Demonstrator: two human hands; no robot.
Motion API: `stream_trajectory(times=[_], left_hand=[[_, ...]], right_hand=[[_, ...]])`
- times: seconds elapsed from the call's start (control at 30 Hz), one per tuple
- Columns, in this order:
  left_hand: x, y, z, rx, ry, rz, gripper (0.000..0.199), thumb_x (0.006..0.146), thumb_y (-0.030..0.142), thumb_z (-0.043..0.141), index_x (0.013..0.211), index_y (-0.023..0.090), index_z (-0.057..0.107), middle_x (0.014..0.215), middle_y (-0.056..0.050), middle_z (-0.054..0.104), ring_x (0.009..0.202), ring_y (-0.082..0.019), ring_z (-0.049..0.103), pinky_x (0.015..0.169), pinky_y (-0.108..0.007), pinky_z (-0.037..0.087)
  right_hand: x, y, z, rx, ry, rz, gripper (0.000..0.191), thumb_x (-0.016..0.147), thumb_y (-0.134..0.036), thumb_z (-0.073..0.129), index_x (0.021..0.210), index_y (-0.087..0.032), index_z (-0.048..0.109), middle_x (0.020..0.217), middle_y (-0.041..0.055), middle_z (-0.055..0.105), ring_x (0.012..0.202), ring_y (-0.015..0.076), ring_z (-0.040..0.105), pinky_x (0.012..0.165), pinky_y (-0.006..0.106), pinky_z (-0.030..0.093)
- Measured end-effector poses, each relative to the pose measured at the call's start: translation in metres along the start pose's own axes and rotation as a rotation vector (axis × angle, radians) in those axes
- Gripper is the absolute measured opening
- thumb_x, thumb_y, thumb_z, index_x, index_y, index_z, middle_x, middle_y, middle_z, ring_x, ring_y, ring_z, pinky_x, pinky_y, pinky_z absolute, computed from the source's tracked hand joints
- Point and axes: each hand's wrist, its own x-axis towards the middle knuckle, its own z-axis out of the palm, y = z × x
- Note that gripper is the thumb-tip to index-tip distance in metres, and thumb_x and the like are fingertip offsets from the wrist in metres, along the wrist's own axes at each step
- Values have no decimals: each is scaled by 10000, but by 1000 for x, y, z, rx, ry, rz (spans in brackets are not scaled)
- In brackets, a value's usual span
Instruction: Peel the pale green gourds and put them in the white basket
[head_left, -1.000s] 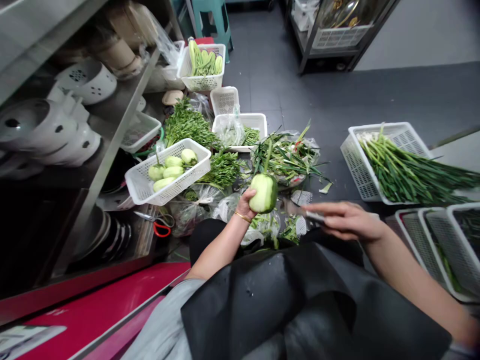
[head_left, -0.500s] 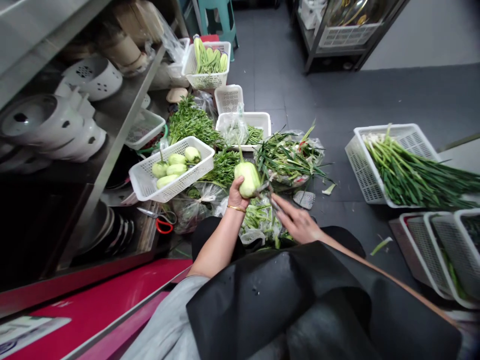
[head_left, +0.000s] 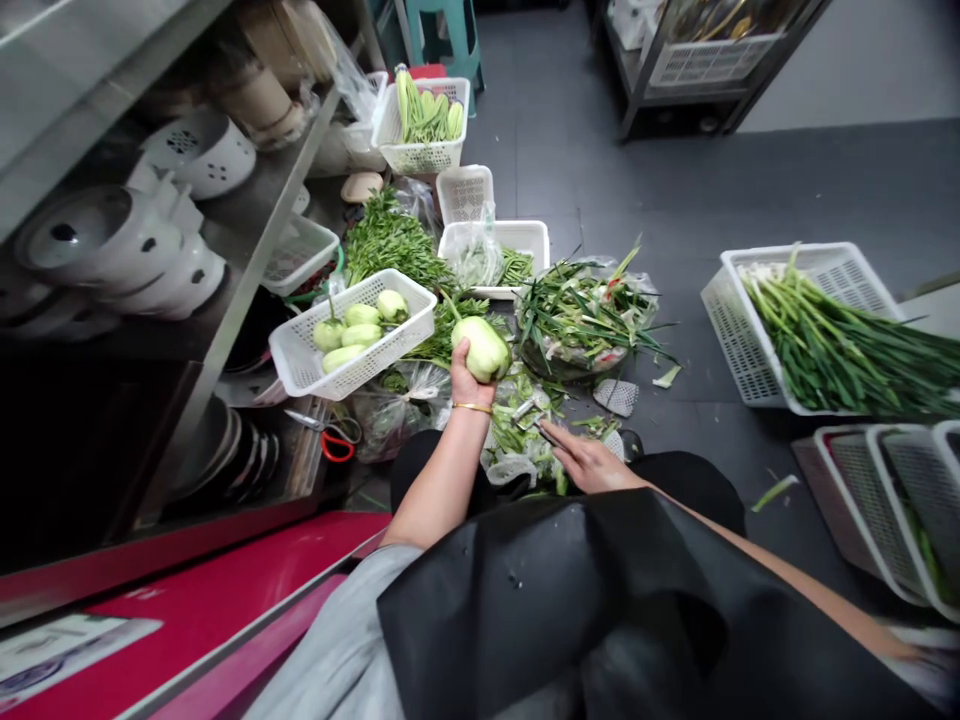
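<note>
My left hand (head_left: 471, 384) is wrapped round a pale green gourd (head_left: 482, 350), its stem pointing up and to the left. Lower and to the right, my right hand (head_left: 589, 458) grips a peeler (head_left: 534, 416), whose metal head is apart from the gourd. Green peelings (head_left: 514, 432) lie in a plastic bag beneath both hands. Left of the gourd, a white basket (head_left: 292, 362) holds several similar gourds (head_left: 361, 334). To the right of the gourd sits a heap of green leafy trimmings (head_left: 581, 310).
Scissors with red handles (head_left: 337, 446) lie at the left by a metal shelf (head_left: 259, 260). Bunched greens (head_left: 390, 243) are behind the gourd basket. At the right, long green stalks (head_left: 832, 330) fill a basket, with more baskets (head_left: 847, 490) nearer me.
The gourd has moved left, away from the peeler, and is tilted differently. My right hand and the peeler have dropped slightly. The whole view has shifted a little.
</note>
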Motion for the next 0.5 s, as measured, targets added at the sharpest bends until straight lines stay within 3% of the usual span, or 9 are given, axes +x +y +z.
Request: stream_trajectory(times=[0.07, 0.2, 0.27, 0.33, 0.4, 0.5], left_hand=[[2, 3, 1, -7, -17, -3, 531, 710, 441, 644, 1183, 209, 586, 1052, -57, 692, 980, -229, 653, 860, -370, 523], [3, 1, 6, -36, -30, -3, 504, 711, 429, 643, 1155, 195, 604, 1026, -56, 697, 1011, -232, 640, 872, -354, 516], [2, 2, 7, -46, -19, 16, 510, 711, 419, 640, 1164, 187, 600, 1038, -64, 692, 1031, -233, 630, 882, -351, 508], [-1, 7, 5, -33, -28, 22, 531, 716, 450, 623, 1183, 200, 589, 1069, -68, 681, 1052, -239, 618, 885, -368, 504], [-4, 13, 1, -14, -117, 19, 576, 728, 559, 576, 1199, 227, 576, 1121, -73, 660, 1100, -259, 593, 883, -412, 501], [-6, 17, -5, 3, -314, -7, 707, 688, 737, 514, 1190, 242, 573, 1189, -104, 625, 1175, -308, 541, 872, -486, 493]], right_hand=[[-6, 1, -5, -16, 32, 22, 495, 940, -258, 392, 1431, -186, 405, 1276, 105, 606, 1113, 215, 612, 935, 347, 526], [25, -20, -18, -87, 105, -38, 529, 960, -256, 366, 1482, -197, 307, 1309, 112, 581, 1161, 227, 579, 984, 367, 487], [34, -23, -15, -191, 66, -13, 523, 958, -255, 365, 1476, -188, 328, 1181, 137, 645, 1030, 249, 647, 890, 371, 538], [26, -14, -7, -296, -4, 55, 505, 952, -258, 369, 1449, -174, 386, 1015, 142, 686, 845, 256, 695, 768, 378, 576], [8, 3, -2, -300, -28, 93, 489, 948, -257, 370, 1425, -170, 427, 981, 141, 696, 801, 256, 703, 736, 381, 582], [-11, 23, -13, -155, 83, 60, 487, 949, -263, 380, 1429, -189, 411, 1219, 133, 636, 1055, 252, 643, 895, 382, 537]])
